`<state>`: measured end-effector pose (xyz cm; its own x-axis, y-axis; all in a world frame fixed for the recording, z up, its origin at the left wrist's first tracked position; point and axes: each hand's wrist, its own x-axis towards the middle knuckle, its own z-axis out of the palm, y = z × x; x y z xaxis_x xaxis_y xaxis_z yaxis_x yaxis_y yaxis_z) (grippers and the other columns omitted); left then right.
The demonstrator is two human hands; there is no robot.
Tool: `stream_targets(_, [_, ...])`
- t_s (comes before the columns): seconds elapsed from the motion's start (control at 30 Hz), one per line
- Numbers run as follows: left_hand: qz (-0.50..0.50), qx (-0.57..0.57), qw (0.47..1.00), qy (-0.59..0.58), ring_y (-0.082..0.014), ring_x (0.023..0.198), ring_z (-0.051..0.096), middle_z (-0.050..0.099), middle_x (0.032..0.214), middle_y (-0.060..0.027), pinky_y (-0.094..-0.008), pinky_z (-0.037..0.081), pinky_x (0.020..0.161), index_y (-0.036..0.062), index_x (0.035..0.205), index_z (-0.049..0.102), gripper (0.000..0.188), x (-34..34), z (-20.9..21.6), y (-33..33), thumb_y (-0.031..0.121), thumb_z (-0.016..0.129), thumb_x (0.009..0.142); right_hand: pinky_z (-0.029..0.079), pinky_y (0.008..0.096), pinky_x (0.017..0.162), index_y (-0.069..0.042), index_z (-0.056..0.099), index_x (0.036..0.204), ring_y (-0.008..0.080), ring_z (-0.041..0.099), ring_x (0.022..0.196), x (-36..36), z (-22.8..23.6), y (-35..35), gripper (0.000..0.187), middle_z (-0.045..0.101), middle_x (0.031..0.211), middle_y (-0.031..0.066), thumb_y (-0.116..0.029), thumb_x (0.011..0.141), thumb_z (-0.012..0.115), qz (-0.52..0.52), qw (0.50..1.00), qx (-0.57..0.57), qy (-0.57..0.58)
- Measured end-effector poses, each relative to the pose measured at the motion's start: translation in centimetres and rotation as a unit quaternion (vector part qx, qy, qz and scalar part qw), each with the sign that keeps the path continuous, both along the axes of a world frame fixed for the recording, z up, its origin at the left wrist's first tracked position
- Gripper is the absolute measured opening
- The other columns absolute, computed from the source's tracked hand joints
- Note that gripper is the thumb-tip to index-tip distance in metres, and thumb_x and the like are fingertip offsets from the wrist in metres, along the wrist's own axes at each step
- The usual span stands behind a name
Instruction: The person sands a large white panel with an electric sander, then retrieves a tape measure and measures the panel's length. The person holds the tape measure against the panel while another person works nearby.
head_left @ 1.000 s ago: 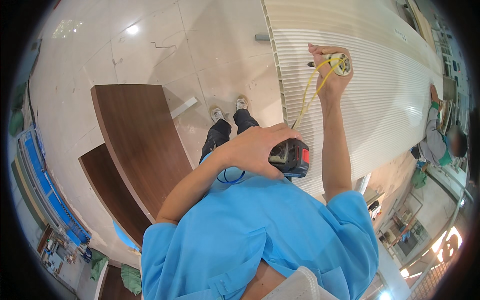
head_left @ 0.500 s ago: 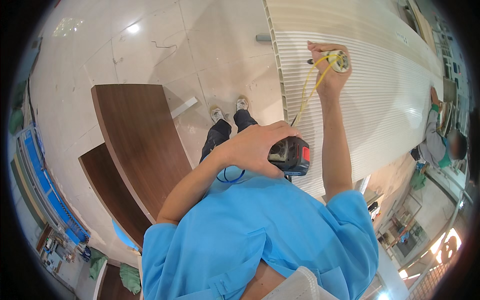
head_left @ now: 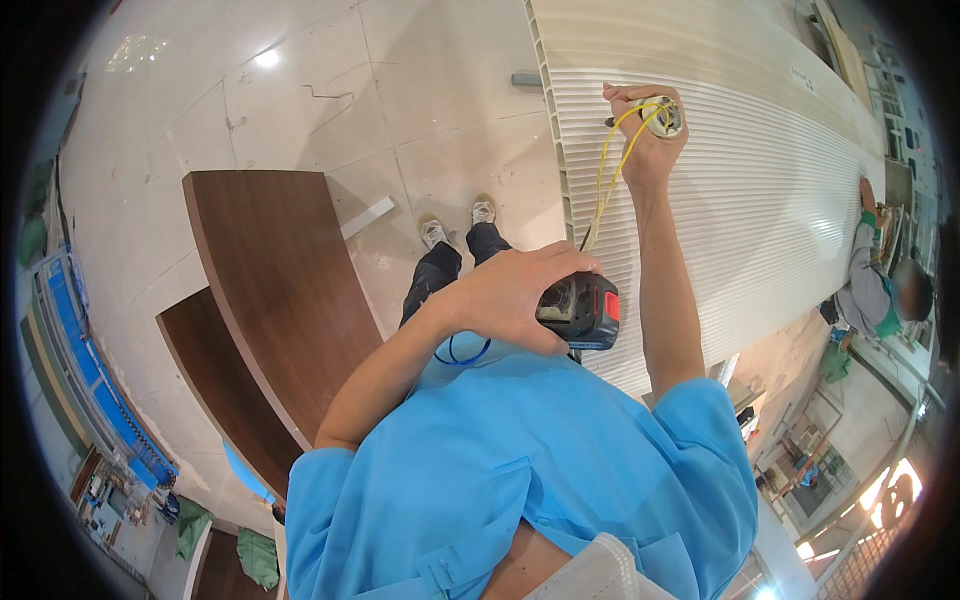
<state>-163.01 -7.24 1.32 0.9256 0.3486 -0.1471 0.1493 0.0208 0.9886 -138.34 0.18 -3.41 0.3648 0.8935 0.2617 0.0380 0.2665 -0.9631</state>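
Against my body, my left hand point(head_left: 508, 298) is closed around a black battery pack point(head_left: 592, 318) with a red button on its end. My right hand point(head_left: 652, 150) grips a cream cylinder point(head_left: 664, 119) above the ribbed white panel, and its round end faces up. Yellow wires point(head_left: 611, 185) loop out of that end and run down toward the battery pack; where they join is hidden. A small dark tip point(head_left: 610, 122) pokes out beside my right fingers. Near my left wrist hangs a blue wire loop point(head_left: 463, 357).
The ribbed white panel point(head_left: 700, 220) spreads to my right at waist height. Dark brown boards point(head_left: 275, 260) stand at my left. A white strip point(head_left: 368, 216) and a thin bent wire point(head_left: 328, 93) lie on the tiled floor. At the panel's far right is another person point(head_left: 875, 275).
My right hand has shifted slightly left and up with the cream cylinder and its yellow wires. My left hand keeps the battery pack in about the same place.
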Motion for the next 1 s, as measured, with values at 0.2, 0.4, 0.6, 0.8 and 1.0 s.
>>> stream_targets(0.2, [0.008, 0.007, 1.000, -0.016, -0.0314, 0.110, 0.065, 0.060, 0.126, -0.0106, -0.0414, 0.053, 0.092, 0.0126, 0.140, 0.054, 0.086, 0.1, -0.1, 0.0, 0.032, 0.084, 0.061, 0.055, 0.0520, 0.104, 0.000, 0.062, 0.097, 0.0248, 0.071, 0.094, 0.0, 0.4, -0.3, 0.020, 0.070, 0.092, 0.0147, 0.015, 0.084, 0.066, -0.006, 1.000, -0.022, -0.014])
stream_targets(0.4, [0.013, 0.022, 0.999, -0.028, -0.0342, 0.105, 0.067, 0.060, 0.125, -0.0128, -0.0422, 0.055, 0.089, 0.0103, 0.140, 0.052, 0.088, 0.1, -0.3, 0.4, 0.032, 0.084, 0.061, 0.056, 0.0511, 0.104, 0.001, 0.062, 0.097, 0.0252, 0.071, 0.094, 0.2, 0.5, 0.9, 0.020, 0.070, 0.092, 0.0146, 0.014, 0.083, 0.066, 0.004, 1.000, 0.005, -0.003])
stream_targets(0.6, [0.011, 0.018, 1.000, -0.015, -0.0340, 0.105, 0.066, 0.059, 0.125, -0.0125, -0.0421, 0.055, 0.089, 0.0103, 0.141, 0.052, 0.088, 0.2, -0.3, 0.8, 0.031, 0.083, 0.062, 0.057, 0.0463, 0.098, 0.000, 0.062, 0.094, 0.0252, 0.072, 0.095, 0.0, -0.3, 1.1, 0.017, 0.071, 0.091, 0.0133, 0.012, 0.083, 0.069, -0.010, 0.999, -0.029, 0.015])
stream_targets(0.8, [0.022, 0.023, 0.999, -0.027, -0.0341, 0.105, 0.066, 0.059, 0.125, -0.0125, -0.0422, 0.055, 0.089, 0.0100, 0.140, 0.052, 0.087, 0.0, -0.2, 1.0, 0.031, 0.084, 0.062, 0.060, 0.0374, 0.089, -0.001, 0.063, 0.094, 0.0228, 0.073, 0.094, 0.7, -0.1, 2.2, 0.015, 0.073, 0.090, 0.0123, 0.009, 0.086, 0.071, 0.012, 0.999, 0.033, 0.001])
stream_targets(1.0, [0.015, 0.014, 1.000, -0.020, -0.0340, 0.106, 0.066, 0.058, 0.127, -0.0126, -0.0423, 0.055, 0.089, 0.0101, 0.140, 0.052, 0.088, 0.1, -0.2, 1.5, 0.032, 0.084, 0.062, 0.060, 0.0388, 0.090, 0.000, 0.062, 0.095, 0.0223, 0.073, 0.094, -0.2, -0.6, 2.1, 0.016, 0.073, 0.090, 0.0123, 0.010, 0.086, 0.070, -0.002, 1.000, -0.024, -0.003])
